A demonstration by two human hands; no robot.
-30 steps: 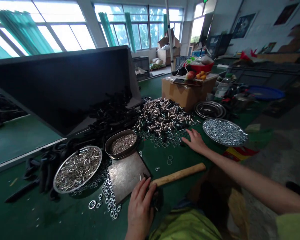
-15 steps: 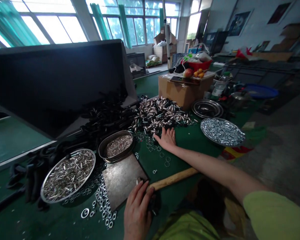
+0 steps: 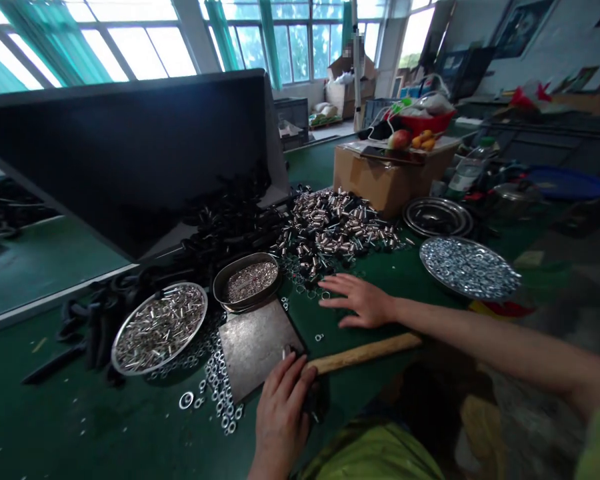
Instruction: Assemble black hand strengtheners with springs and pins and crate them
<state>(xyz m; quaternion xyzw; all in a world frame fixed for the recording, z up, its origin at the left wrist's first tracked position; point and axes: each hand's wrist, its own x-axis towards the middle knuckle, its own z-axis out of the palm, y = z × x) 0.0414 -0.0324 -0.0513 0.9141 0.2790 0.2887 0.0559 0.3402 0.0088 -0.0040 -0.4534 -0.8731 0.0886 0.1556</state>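
Observation:
My left hand lies over the dark head of a wooden-handled hammer at the table's near edge. Its fingertips pinch a small shiny metal part at the corner of a flat steel plate. My right hand is palm down on the green table, fingers spread, holding nothing. It rests among loose metal rings, just in front of a heap of silver sleeves and black parts.
A round tray of silver tubes and an oval pan of small parts stand left of the plate, with washers scattered nearby. A tray of washers, an empty steel dish and a cardboard box stand to the right. A big dark hopper stands behind.
My right hand has slid left and toward me across the loose rings, from beside the washer tray to the spot in front of the heap. My left hand has stayed put.

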